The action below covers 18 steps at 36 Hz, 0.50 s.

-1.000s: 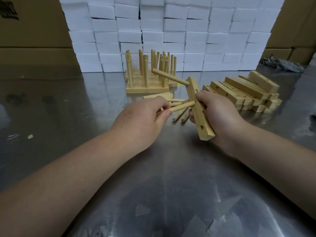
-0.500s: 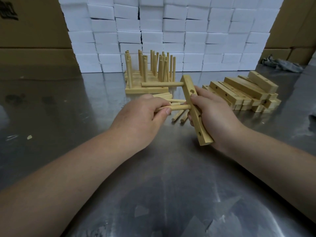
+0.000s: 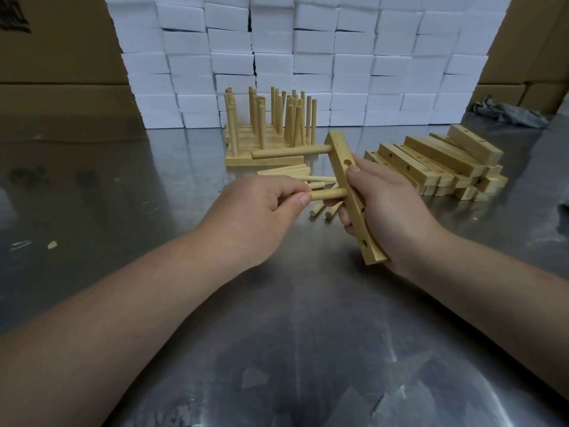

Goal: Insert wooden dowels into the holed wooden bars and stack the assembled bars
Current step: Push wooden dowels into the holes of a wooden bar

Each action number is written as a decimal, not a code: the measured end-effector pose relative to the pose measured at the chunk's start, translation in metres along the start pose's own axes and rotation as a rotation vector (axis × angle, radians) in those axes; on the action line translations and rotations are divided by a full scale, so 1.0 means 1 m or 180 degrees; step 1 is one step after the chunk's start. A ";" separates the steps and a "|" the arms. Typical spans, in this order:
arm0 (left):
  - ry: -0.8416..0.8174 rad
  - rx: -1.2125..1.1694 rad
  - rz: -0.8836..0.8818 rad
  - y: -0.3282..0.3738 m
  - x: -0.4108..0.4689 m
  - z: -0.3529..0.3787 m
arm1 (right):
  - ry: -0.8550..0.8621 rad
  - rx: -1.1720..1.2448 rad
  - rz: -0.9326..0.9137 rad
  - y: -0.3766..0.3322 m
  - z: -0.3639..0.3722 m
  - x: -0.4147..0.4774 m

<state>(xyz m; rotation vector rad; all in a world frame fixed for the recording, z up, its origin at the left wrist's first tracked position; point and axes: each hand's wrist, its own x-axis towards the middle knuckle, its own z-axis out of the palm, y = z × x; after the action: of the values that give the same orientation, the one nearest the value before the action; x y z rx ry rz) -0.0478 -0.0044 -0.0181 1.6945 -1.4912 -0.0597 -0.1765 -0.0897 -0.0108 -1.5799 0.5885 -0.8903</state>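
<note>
My right hand (image 3: pixel 388 211) grips a holed wooden bar (image 3: pixel 357 208), held tilted above the table. One dowel (image 3: pixel 289 153) sticks out leftward from the bar's top hole. My left hand (image 3: pixel 255 211) pinches a second dowel (image 3: pixel 328 195), whose tip meets the bar near its middle. Loose dowels (image 3: pixel 320 211) lie on the table under my hands. Behind them stands a stack of assembled bars (image 3: pixel 264 155) with several upright dowels. A pile of plain holed bars (image 3: pixel 437 167) lies to the right.
The work surface is a shiny metal table (image 3: pixel 277 349). A wall of white foam blocks (image 3: pixel 292 57) rises at the back, with cardboard boxes (image 3: pixel 55 57) on both sides. A grey rag (image 3: pixel 511 112) lies at the far right. Small scraps (image 3: pixel 52 244) sit at the left.
My right hand turned the bar so its inserted dowel swung from pointing up-left to level. My left hand brought the second dowel against the bar.
</note>
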 end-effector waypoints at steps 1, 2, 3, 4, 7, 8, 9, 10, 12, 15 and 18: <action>-0.0031 -0.0038 -0.0038 0.000 0.000 0.000 | 0.0014 0.0000 -0.0001 0.000 0.000 0.000; -0.0063 -0.0079 -0.0084 0.000 0.001 -0.001 | 0.0023 0.0008 0.0000 0.000 0.001 -0.001; -0.0103 -0.0108 -0.0122 0.000 0.001 -0.001 | 0.0023 0.0020 0.0006 0.000 0.001 -0.001; -0.0156 -0.0114 -0.0151 0.000 0.001 -0.002 | 0.0020 0.0029 0.0015 0.000 0.001 -0.001; -0.0304 -0.0146 -0.0256 0.000 0.001 -0.004 | 0.0016 0.0034 0.0025 0.000 0.002 -0.003; -0.0311 -0.0148 -0.0294 0.000 0.001 -0.004 | 0.0007 0.0049 0.0023 -0.001 0.002 -0.003; -0.0320 -0.0147 -0.0328 0.001 0.001 -0.005 | -0.0005 0.0081 0.0023 -0.001 0.003 -0.004; -0.0328 -0.0143 -0.0358 0.001 0.001 -0.005 | -0.0015 0.0119 0.0024 -0.002 0.003 -0.004; -0.0359 -0.0129 -0.0431 0.003 0.001 -0.005 | 0.0002 0.0161 0.0023 -0.002 0.003 -0.006; -0.0401 -0.0221 -0.0521 0.003 0.002 -0.005 | 0.0030 0.0198 0.0001 -0.002 0.003 -0.007; -0.0464 -0.0436 -0.0609 0.001 0.003 -0.006 | -0.0029 0.0122 -0.0051 -0.003 0.003 -0.007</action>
<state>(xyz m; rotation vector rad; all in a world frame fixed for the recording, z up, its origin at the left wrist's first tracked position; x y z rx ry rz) -0.0449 -0.0040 -0.0122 1.7459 -1.3911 -0.3864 -0.1784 -0.0814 -0.0100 -1.5553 0.5501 -0.9009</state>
